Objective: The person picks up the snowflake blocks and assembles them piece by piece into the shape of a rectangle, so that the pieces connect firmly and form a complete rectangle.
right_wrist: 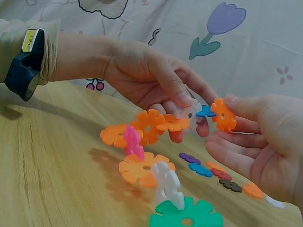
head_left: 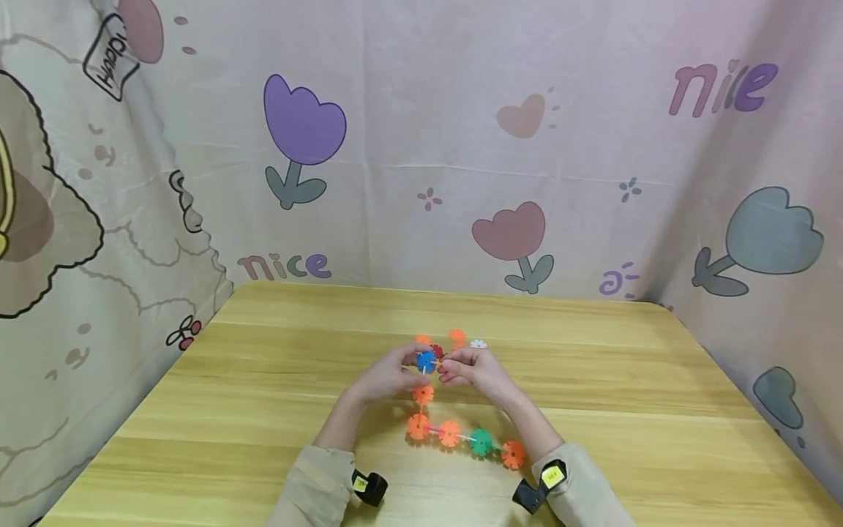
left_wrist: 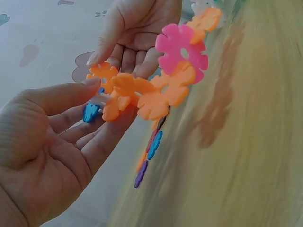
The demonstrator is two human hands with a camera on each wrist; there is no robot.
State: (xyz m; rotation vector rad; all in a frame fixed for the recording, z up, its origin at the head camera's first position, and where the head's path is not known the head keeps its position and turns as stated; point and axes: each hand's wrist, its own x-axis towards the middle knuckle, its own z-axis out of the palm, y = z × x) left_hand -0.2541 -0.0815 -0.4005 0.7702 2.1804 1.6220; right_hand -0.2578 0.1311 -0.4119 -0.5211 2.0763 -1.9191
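Observation:
A chain of slotted flower-shaped plastic discs runs between both hands and down onto the table. My left hand [head_left: 385, 377] pinches it near a whitish disc [right_wrist: 193, 109], thumb on one side and fingers on the other. Beyond that, a blue disc [right_wrist: 205, 111] is joined edge-on. My right hand [head_left: 484, 373] pinches an orange disc [right_wrist: 228, 119], which meets the blue one at the chain's end. Lower links include a pink disc [left_wrist: 174, 40], several orange ones and a green disc [head_left: 481, 442]. Fingers partly cover the held discs.
Loose discs lie flat behind the hands on the wooden table [head_left: 230, 388]: purple [right_wrist: 190, 158], blue [right_wrist: 200, 170], red [right_wrist: 221, 175], brown [right_wrist: 230, 185], white [head_left: 478, 343] and orange [head_left: 457, 336]. A printed curtain [head_left: 408, 146] hangs behind the table's far edge.

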